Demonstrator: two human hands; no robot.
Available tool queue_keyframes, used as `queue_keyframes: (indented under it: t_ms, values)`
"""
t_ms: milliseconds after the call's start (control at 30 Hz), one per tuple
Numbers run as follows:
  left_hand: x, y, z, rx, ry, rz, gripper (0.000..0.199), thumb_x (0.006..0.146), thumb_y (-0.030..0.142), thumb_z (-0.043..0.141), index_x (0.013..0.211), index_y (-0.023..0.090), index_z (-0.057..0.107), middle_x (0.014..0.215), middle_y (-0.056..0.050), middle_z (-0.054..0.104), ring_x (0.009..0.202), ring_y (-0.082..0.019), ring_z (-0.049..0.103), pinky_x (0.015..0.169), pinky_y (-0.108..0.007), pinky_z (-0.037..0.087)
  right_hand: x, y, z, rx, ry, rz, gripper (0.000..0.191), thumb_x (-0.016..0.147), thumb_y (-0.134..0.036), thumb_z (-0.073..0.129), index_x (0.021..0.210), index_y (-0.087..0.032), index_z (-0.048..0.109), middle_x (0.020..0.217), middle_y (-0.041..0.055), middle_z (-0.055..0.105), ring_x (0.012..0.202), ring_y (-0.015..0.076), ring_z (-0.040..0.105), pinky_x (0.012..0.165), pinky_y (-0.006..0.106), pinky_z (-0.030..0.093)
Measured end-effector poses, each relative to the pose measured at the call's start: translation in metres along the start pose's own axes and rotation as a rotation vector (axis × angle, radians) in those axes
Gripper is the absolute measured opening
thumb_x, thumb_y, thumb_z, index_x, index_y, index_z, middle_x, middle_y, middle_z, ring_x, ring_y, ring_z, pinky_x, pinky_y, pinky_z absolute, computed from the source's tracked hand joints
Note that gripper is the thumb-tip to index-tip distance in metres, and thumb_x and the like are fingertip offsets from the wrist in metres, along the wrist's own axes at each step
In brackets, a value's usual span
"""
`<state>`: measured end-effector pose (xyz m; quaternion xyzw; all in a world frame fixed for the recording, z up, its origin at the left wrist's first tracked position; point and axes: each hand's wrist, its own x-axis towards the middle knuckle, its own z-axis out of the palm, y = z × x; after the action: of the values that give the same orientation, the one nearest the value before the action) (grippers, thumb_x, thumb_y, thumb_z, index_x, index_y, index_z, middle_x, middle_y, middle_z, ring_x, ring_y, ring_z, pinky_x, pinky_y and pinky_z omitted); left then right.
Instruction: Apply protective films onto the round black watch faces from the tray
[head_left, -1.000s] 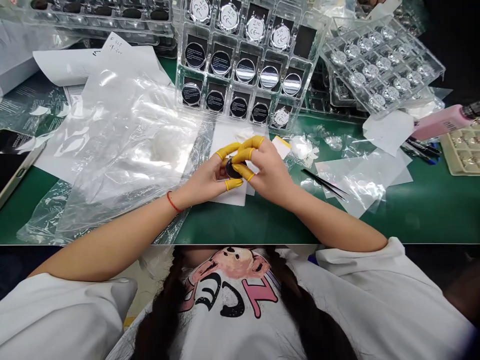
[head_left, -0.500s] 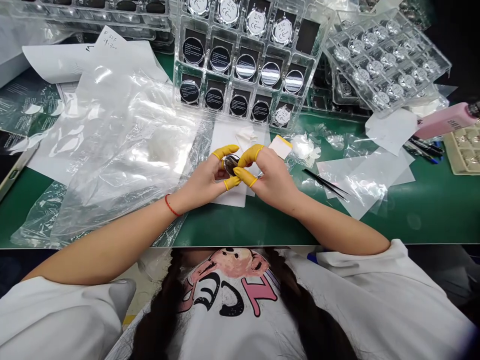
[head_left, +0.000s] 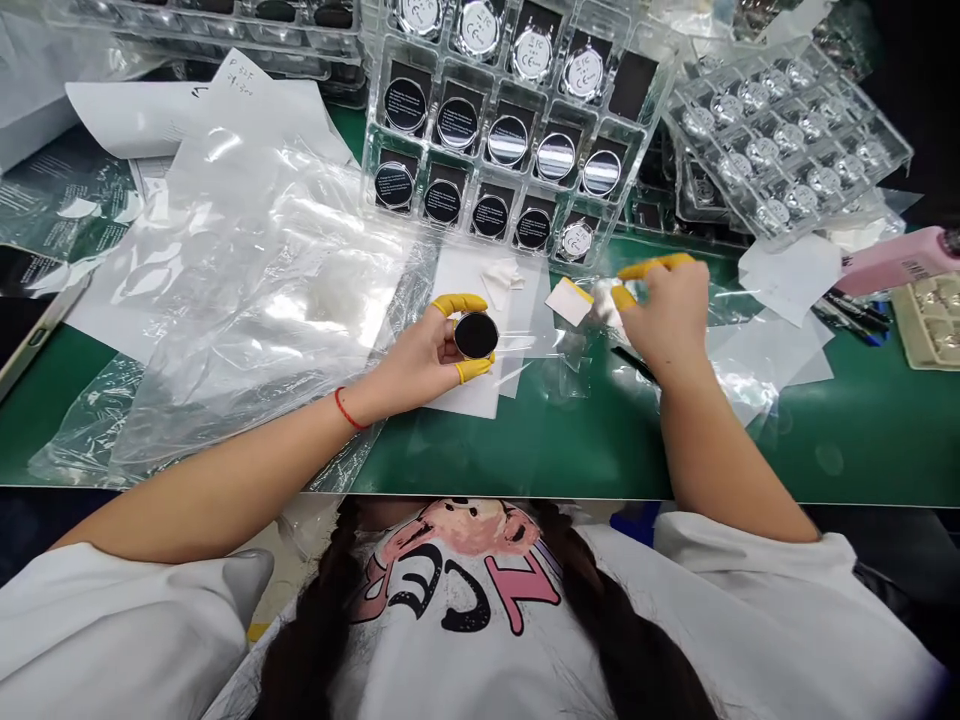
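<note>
A round watch face (head_left: pixel 476 335) with a black front and silver rim is gripped at its edges by my left hand (head_left: pixel 431 350), whose thumb and finger wear yellow finger cots. My right hand (head_left: pixel 667 310), also in yellow cots, hovers to the right over crumpled clear film, thumb and forefinger apart with nothing visible between them. Under and beside the watch face lies white paper (head_left: pixel 465 397). Black tweezers (head_left: pixel 634 363) lie just below my right hand, partly covered. A small white and yellow pad (head_left: pixel 568 302) rests between the hands.
A clear tray (head_left: pixel 491 225) of round watch faces stands behind the hands. More trays (head_left: pixel 787 140) are stacked at the back right. Plastic bags (head_left: pixel 247 280) cover the left of the green table (head_left: pixel 600 450). At right are a pink bottle (head_left: pixel 896 262), pens and a beige tray (head_left: pixel 926 320).
My right hand has let go of the watch face and moved right, over the film and tweezers. The watch face now shows its black front in my left hand. The view has shifted slightly.
</note>
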<state>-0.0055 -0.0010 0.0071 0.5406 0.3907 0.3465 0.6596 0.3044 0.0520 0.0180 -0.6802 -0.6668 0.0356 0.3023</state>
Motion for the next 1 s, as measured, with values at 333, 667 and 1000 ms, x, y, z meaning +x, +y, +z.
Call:
queue_keyframes:
  t_ms: [333,667,1000]
  values:
    - [0.001,0.006,-0.002,-0.057,0.001,-0.042,0.053,0.078,0.018,0.074,0.119,0.022,0.040,0.088,0.002,0.067,0.078,-0.015,0.075,0.082,-0.035,0.061,0.010,-0.090,0.084,0.089,-0.351,-0.429,0.014,0.088,-0.016,0.053,0.090,-0.022,0.066,0.098,0.0116,0.064,0.099,0.0296,0.057,0.086,0.051,0.050]
    - [0.003,0.005,-0.003,-0.098,0.022,0.022,0.051,0.072,0.013,0.077,0.111,0.021,0.044,0.083,0.005,0.065,0.074,-0.009,0.071,0.068,-0.021,0.058,-0.046,-0.125,0.049,0.261,-0.058,-0.856,0.017,0.099,-0.022,0.047,0.106,-0.024,0.062,0.103,0.0050,0.060,0.093,0.0177,0.057,0.078,0.037,0.054]
    - [0.003,0.009,-0.001,-0.106,0.028,-0.032,0.055,0.072,0.011,0.074,0.116,0.021,0.043,0.088,0.003,0.068,0.076,-0.012,0.073,0.075,-0.027,0.062,-0.040,-0.113,0.056,0.248,0.112,-0.902,0.016,0.098,-0.018,0.048,0.107,-0.021,0.062,0.099,0.0033,0.060,0.088,0.0155,0.054,0.074,0.033,0.046]
